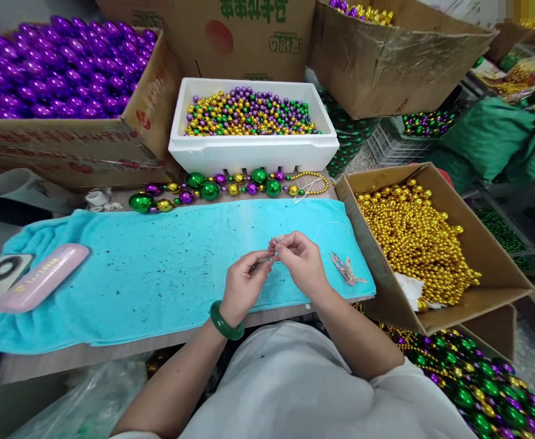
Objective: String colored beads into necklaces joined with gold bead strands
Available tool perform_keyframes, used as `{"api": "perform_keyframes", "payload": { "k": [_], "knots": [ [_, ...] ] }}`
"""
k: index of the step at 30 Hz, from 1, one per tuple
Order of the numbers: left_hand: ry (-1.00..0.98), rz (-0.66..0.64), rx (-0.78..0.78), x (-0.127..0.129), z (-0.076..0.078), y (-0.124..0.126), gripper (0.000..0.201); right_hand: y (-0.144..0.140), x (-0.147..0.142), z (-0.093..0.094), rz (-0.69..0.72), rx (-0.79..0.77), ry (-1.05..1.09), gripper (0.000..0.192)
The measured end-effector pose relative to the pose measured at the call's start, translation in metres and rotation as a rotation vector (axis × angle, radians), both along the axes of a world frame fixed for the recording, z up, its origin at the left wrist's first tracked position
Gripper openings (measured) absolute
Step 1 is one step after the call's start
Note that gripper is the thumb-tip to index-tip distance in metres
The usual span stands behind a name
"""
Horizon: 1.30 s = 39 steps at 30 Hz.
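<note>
My left hand (pixel 243 285), with a green bangle (pixel 227 321) on the wrist, pinches something small and thin that I cannot make out. Close against it, my right hand (pixel 304 266) is also pinched, fingertips nearly touching the left ones. Both are held above a turquoise towel (pixel 166 262) strewn with dark specks. A fine white thread (pixel 335 225) trails over the towel beyond my right hand. To the right lie small scissors (pixel 341 268) with pale bits around them. Behind the towel stretches a strand of green, purple and gold beads (pixel 210 189).
A white foam box (pixel 253 146) of small mixed beads stands behind the strand. Purple beads fill a carton (pixel 66 143) at left; gold bead strings fill another carton (pixel 491 274) at right. A pink case (pixel 43 277) and a pale device (pixel 2 277) lie on the towel's left end.
</note>
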<state>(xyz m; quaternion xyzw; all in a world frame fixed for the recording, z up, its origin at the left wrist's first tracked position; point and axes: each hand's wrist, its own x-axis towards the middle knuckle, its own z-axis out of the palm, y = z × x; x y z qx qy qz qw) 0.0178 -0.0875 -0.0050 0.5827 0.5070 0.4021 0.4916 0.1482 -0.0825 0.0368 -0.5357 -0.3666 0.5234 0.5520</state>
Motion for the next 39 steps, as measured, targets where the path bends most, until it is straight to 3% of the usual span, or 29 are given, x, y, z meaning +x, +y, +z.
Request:
{"api": "perform_keyframes", "payload": {
  "k": [19, 25, 28, 31, 34, 37, 39],
  "knots": [
    [0.198, -0.044, 0.270, -0.007, 0.001, -0.001, 0.018, 0.002, -0.004, -0.002, 0.021, -0.001, -0.010, 0.014],
    [0.491, -0.124, 0.406, -0.010, 0.005, 0.006, 0.024, 0.017, -0.001, -0.022, -0.034, 0.110, -0.351, 0.004],
    [0.693, -0.202, 0.437, -0.009, 0.009, 0.013, 0.029, 0.028, 0.005, -0.023, -0.114, 0.130, -0.345, 0.004],
    [0.862, -0.247, 0.427, -0.010, 0.010, 0.024, 0.033, 0.039, 0.026, -0.009, -0.148, 0.041, -0.126, 0.009],
    [0.990, -0.212, 0.388, -0.017, 0.004, 0.042, 0.034, 0.045, 0.070, 0.018, -0.261, 0.020, 0.059, 0.012],
    [1.074, -0.195, 0.348, -0.026, -0.006, 0.062, 0.035, 0.041, 0.131, 0.049, -0.560, 0.139, 0.145, 0.011],
    [1.113, -0.204, 0.317, -0.028, -0.014, 0.074, 0.036, 0.028, 0.174, 0.068, -0.799, 0.261, 0.175, 0.024]
  ]
}}
